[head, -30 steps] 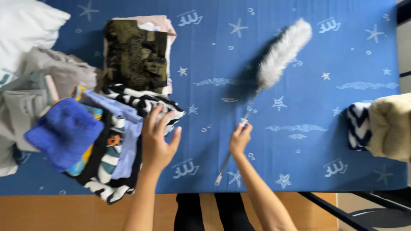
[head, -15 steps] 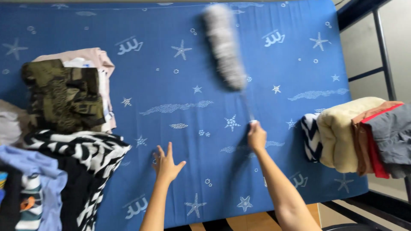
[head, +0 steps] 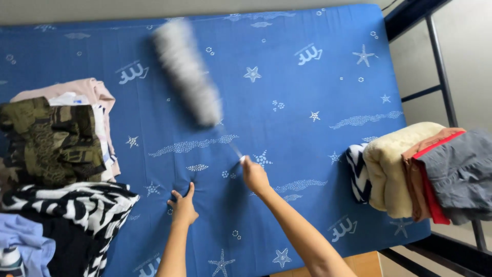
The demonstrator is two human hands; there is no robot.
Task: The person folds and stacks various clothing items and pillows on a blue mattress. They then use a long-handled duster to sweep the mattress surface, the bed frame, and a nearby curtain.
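Blue sheeting printed with white stars covers the mattress point(head: 287, 66), which serves as the landmark for everything else. On its left edge sit piles of clothes: a camouflage garment point(head: 48, 141) lying on pale pink fabric point(head: 92, 90), and nearer the person a black-and-white zebra-striped piece point(head: 77, 205) with light blue cloth point(head: 23, 241) beside it at the mattress's near left corner. Toward the near middle of the mattress the left hand point(head: 183, 205) lies flat on the sheet, its fingers point(head: 177, 195) spread open and holding nothing, seemingly pressing the cover still. Just right of it the right hand point(head: 254, 176) has its fingers closed round the thin handle of a feather duster point(head: 187, 72), whose fluffy grey head reaches up and left over the middle of the mattress toward its far edge; the head is blurred by motion. Judging from this, the step in hand is sweeping the bare sheet, and the next move would call for a steady grip and strokes that stay off the piles. On the mattress's right edge lies a second stack: a striped item point(head: 357, 172), a cream fleece point(head: 394, 169), reddish cloth and a grey garment point(head: 458, 169) overhanging the dark metal bed frame point(head: 435, 46).
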